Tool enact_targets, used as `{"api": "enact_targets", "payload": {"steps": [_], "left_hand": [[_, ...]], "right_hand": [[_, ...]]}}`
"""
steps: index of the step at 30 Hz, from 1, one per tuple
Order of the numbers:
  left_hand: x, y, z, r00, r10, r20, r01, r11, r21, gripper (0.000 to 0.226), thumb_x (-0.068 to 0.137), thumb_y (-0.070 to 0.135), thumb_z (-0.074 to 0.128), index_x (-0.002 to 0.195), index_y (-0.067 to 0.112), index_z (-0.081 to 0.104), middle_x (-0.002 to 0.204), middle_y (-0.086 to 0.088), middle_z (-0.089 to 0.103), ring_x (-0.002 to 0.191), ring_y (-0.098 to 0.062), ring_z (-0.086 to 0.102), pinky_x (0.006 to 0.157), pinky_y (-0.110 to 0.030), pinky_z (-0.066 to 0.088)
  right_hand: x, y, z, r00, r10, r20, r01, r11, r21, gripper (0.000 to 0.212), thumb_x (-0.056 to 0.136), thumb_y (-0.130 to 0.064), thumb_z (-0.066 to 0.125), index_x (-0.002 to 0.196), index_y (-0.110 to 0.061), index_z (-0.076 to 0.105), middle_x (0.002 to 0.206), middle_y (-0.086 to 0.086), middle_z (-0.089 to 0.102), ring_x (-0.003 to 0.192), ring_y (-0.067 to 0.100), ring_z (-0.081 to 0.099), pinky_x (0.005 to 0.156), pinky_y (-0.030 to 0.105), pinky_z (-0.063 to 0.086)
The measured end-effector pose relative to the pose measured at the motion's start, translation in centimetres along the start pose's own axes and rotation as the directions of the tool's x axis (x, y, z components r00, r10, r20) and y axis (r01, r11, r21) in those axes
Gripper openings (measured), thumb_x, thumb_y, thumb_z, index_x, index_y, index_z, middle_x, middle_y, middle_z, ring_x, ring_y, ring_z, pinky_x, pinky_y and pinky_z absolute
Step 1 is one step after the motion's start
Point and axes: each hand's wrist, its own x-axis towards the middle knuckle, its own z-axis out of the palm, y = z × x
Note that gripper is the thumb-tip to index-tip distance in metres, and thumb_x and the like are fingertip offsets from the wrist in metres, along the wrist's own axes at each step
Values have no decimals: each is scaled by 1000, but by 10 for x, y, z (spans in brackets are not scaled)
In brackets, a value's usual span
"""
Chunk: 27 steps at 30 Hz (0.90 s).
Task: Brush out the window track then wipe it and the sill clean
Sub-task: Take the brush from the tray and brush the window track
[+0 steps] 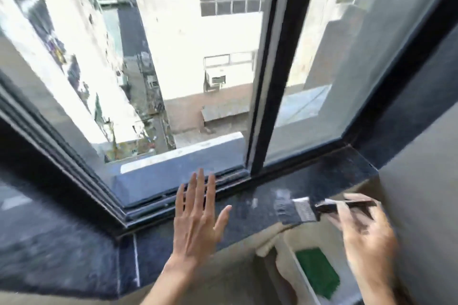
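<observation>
A dark window track (193,193) runs along the bottom of the open window, with a dark speckled stone sill (322,176) in front of it. My left hand (198,218) hovers flat over the sill beside the track, fingers spread, holding nothing. My right hand (364,228) grips the dark handle of a flat paintbrush (297,208) with a metal ferrule. Its dark bristles point left and rest near the sill's front edge. The frame is blurred by motion.
A vertical dark window frame post (270,82) divides the open pane from the shut glass on the right. Below the sill a white container (292,255) holds something green (317,272). The sill continues at an angle to the left (49,242). Far below is a street.
</observation>
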Motion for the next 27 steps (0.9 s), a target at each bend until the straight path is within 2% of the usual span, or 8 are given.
{"api": "enact_targets", "payload": {"steps": [4,7,9,12,16,19,23,27], "left_hand": [[-17,-78,11,988,-87,125,75,993,94,85,99,67,18,159,8,22,168,-18,20,155,-33,27,122,-54,24],[-22,-96,18,972,-144,184,128,987,94,90,97,68,8,157,5,28,166,-20,26,153,-34,32,121,-54,27],[-21,-96,20,964,-167,206,154,985,75,91,97,69,8,155,4,33,164,-21,31,150,-35,37,121,-54,25],[-19,-95,22,962,-170,212,161,985,60,89,93,68,26,154,4,36,162,-21,36,149,-35,39,120,-56,27],[-20,-97,23,961,-164,225,155,986,57,89,91,67,29,155,4,33,163,-21,33,152,-34,35,122,-55,28],[-22,-100,23,959,-150,242,142,989,47,89,92,67,29,156,4,32,164,-20,32,152,-33,33,122,-55,29],[-22,-105,23,961,-141,236,133,990,50,88,92,66,31,155,5,33,164,-20,33,152,-33,35,121,-56,33],[-23,-107,23,963,-133,232,126,991,44,89,92,67,30,156,5,32,165,-20,30,153,-33,32,122,-56,33]], "right_hand": [[-21,-46,123,960,-109,257,74,987,142,15,98,-15,66,109,-21,58,94,10,82,88,23,80,78,40,65],[-15,-56,191,914,-153,376,201,975,-92,12,100,-10,64,105,-15,54,81,2,77,74,24,76,63,37,60],[-9,-57,214,866,-219,449,396,849,-349,10,102,-9,59,110,-7,53,76,14,73,70,40,72,51,41,44],[-1,-57,219,830,-410,377,555,666,-498,13,102,-8,58,113,-1,52,71,20,73,65,40,74,49,29,37],[-4,-59,220,875,-291,386,407,875,-262,15,100,-9,64,110,-8,52,79,15,75,69,28,76,55,27,59],[-9,-55,219,864,-343,369,495,712,-497,15,102,-10,60,114,-3,53,82,21,76,76,39,77,59,45,63],[-11,-61,219,876,-372,308,459,838,-294,16,100,-7,65,112,-5,56,76,-2,71,65,7,72,60,33,62],[-6,-58,214,859,-456,231,510,735,-447,11,101,-9,62,110,-5,57,81,11,77,72,25,78,58,35,62]]}}
